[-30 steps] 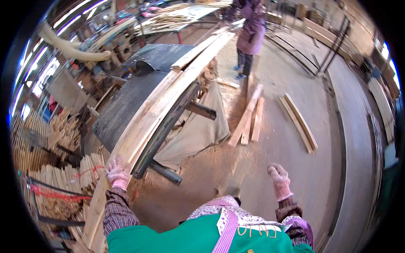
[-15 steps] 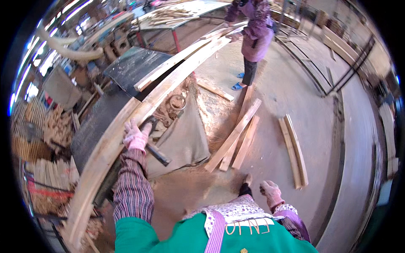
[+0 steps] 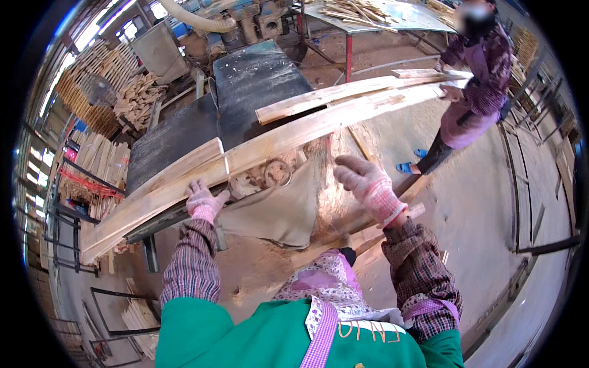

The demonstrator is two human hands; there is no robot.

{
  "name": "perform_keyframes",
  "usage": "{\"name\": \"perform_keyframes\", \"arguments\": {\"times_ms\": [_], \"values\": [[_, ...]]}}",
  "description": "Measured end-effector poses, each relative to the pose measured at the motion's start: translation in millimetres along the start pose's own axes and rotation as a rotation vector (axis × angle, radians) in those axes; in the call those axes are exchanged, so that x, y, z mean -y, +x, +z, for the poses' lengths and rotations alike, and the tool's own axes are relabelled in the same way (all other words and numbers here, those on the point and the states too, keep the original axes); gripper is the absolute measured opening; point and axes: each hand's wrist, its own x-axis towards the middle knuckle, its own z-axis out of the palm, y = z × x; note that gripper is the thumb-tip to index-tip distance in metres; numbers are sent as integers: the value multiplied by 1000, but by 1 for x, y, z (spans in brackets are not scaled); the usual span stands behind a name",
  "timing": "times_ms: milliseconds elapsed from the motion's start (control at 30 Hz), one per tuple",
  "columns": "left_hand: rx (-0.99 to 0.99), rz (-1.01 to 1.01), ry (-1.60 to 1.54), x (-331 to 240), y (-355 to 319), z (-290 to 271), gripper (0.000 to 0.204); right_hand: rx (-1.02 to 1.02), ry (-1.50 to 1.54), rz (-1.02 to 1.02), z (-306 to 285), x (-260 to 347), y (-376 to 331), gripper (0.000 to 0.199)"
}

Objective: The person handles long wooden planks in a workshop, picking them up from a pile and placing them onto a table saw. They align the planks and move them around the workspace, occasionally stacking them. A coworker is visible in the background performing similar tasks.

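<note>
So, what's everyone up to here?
Two people are handling long boards that lie across a dark bench. The near person's left hand rests on the boards' edge, fingers spread, while the right hand is raised and holds nothing. A co-worker holds the boards' far end. Behind, loose sticks lie on a table.

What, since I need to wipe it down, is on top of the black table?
Long boards lie across the near part of the black table, with the left hand touching them. Pale specks dot its far part. The tabletop directly beneath the boards is hidden.
</note>
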Motion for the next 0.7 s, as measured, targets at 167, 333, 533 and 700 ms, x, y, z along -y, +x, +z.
{"name": "perform_keyframes", "arguments": {"times_ms": [167, 333, 533, 700], "values": [[-25, -60, 28, -16, 10, 12, 118, -206, -204, -228, -98, -3, 169, 46], [48, -102, -7, -17, 16, 13, 113, -350, -625, -396, -164, -5, 302, 49], [67, -165, -57, -24, 27, 8, 107, -117, -991, -494, -133, -19, 475, 51], [79, -219, -35, -25, 33, 13, 104, 416, -1199, -386, -147, -73, 527, 52]]}}
